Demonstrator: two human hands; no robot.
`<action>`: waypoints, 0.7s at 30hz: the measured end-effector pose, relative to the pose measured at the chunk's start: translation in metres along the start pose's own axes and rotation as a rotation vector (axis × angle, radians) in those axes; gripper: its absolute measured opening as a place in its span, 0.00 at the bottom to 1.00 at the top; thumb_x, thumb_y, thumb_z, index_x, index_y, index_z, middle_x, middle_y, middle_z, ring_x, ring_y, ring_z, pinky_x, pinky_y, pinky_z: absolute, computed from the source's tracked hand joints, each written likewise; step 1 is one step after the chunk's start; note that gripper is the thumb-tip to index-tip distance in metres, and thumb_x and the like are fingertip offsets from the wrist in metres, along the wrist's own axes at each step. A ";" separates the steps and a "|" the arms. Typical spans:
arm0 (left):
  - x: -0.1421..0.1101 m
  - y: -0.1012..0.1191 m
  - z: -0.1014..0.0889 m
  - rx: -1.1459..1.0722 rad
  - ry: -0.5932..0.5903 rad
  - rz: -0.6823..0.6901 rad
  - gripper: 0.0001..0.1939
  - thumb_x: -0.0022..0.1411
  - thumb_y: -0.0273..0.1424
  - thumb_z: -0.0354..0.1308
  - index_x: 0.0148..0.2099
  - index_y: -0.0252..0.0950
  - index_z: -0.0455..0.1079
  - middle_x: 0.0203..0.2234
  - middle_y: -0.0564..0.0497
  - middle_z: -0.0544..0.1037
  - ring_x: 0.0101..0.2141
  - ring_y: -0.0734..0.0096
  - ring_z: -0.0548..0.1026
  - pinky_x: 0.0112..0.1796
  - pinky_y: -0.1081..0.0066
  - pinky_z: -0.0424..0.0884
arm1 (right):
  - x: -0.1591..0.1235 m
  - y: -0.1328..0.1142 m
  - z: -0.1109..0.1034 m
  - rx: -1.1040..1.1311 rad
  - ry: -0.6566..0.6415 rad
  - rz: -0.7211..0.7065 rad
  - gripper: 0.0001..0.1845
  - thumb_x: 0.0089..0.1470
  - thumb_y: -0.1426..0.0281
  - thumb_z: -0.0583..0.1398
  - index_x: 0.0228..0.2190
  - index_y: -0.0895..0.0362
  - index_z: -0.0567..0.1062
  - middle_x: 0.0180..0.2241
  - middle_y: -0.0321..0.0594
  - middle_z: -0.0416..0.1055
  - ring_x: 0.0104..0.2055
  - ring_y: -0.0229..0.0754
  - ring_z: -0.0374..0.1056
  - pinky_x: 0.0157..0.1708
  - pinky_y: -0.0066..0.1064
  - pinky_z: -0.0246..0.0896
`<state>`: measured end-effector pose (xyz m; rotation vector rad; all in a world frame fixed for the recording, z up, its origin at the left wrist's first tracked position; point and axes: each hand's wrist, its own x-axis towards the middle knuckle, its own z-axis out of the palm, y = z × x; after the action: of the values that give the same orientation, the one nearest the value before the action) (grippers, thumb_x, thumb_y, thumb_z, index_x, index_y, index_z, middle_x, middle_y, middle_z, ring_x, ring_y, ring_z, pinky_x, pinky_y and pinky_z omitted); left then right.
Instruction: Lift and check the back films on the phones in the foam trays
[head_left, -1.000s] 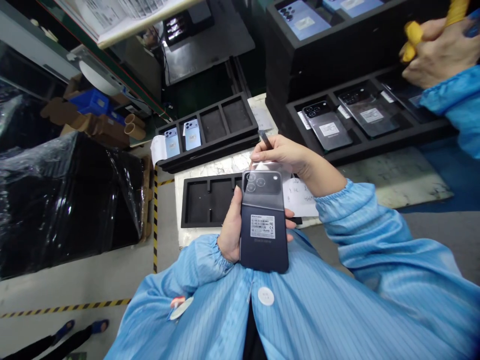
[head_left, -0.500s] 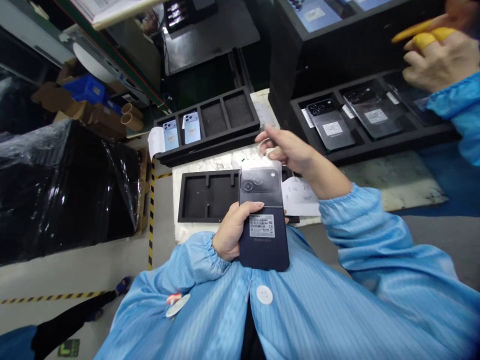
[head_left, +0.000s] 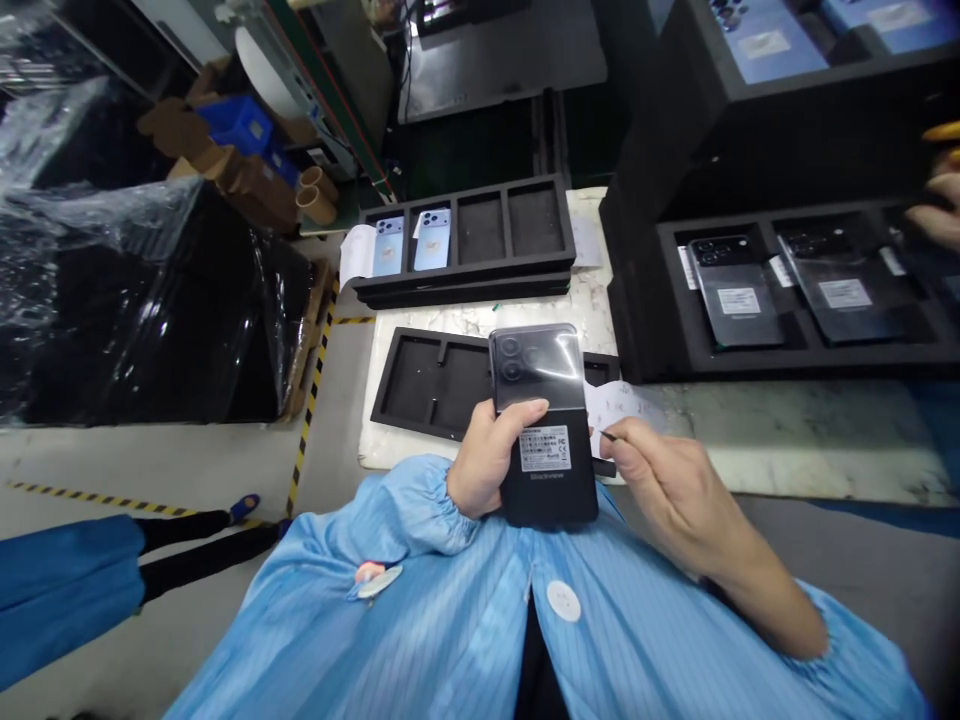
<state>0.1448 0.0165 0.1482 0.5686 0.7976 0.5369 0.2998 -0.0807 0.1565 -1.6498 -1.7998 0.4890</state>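
My left hand (head_left: 491,452) is closed around a dark smartphone (head_left: 559,500), its thumb lying across the back. The phone stands nearly upright in front of my coat, camera end away from me. Shiny clear film covers its camera end, and a white printed label sits below. To the right of the phone, apart from it, my right hand (head_left: 667,485) is closed in a pinch. A small dark thin piece (head_left: 609,436) sticks out from its fingertips; its kind is unclear. Behind the phone lies a black foam tray (head_left: 382,400), partly hidden, with a written paper (head_left: 622,405) beside it.
Farther back, stacked foam trays (head_left: 465,275) hold two blue phones (head_left: 433,240). At right, another foam tray (head_left: 705,365) carries dark phones (head_left: 739,300), beside a tall black stack (head_left: 675,150). A co-worker's hand (head_left: 937,210) shows at the right edge. Wrapped black goods (head_left: 150,310) stand at left.
My right hand has moved from beyond the phone's camera end down to its right side. The white sheet at that end is no longer seen there. My view has shifted left.
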 end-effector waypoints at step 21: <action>-0.011 -0.004 -0.003 0.166 0.078 0.153 0.16 0.52 0.37 0.64 0.38 0.28 0.73 0.29 0.46 0.78 0.29 0.70 0.75 0.32 0.72 0.72 | -0.001 -0.008 0.021 -0.091 0.128 0.002 0.18 0.64 0.70 0.49 0.21 0.58 0.60 0.18 0.31 0.55 0.19 0.29 0.54 0.23 0.25 0.46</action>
<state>0.1368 0.0072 0.1489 0.7694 0.8826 0.6405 0.2794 -0.0794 0.1466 -1.7041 -1.7488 0.2997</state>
